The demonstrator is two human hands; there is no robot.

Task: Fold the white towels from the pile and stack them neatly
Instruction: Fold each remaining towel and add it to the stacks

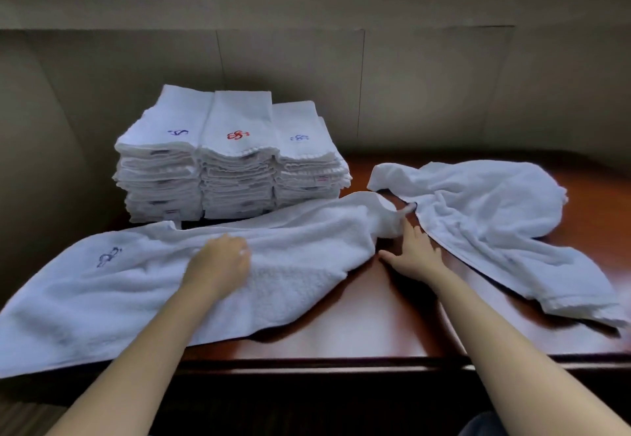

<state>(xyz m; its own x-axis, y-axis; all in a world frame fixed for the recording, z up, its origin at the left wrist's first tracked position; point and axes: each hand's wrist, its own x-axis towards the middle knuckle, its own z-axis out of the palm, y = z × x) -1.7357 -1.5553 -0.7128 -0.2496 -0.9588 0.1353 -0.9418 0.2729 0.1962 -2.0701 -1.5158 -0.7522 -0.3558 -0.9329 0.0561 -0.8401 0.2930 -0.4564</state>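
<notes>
A: Head view, only one. The towel in work (112, 295) lies lengthwise across the near left of the wooden table (358, 319), its near edge overhanging the front, blue embroidery showing toward the left end. Left hand (218, 261) rests on its middle, fingers curled into the cloth — looks like a bunching grip, though blur hides the fingertips.

B: Right hand?

A: Right hand (415, 249) is spread flat on bare wood between the two loose towels, fingertips reaching toward the twisted right end of the long towel; holding nothing. The second unfolded towel (495, 217) lies crumpled on the right, just beside that hand.

B: Stack?

A: Folded towels (225, 159) stand in three columns behind, against the wall, monograms up.

B: Step?

A: My reading: straightening before the first fold. The right end is still rolled — next move likely calls for pinching that corner, pulling it flat and square, then bringing end to end.
</notes>
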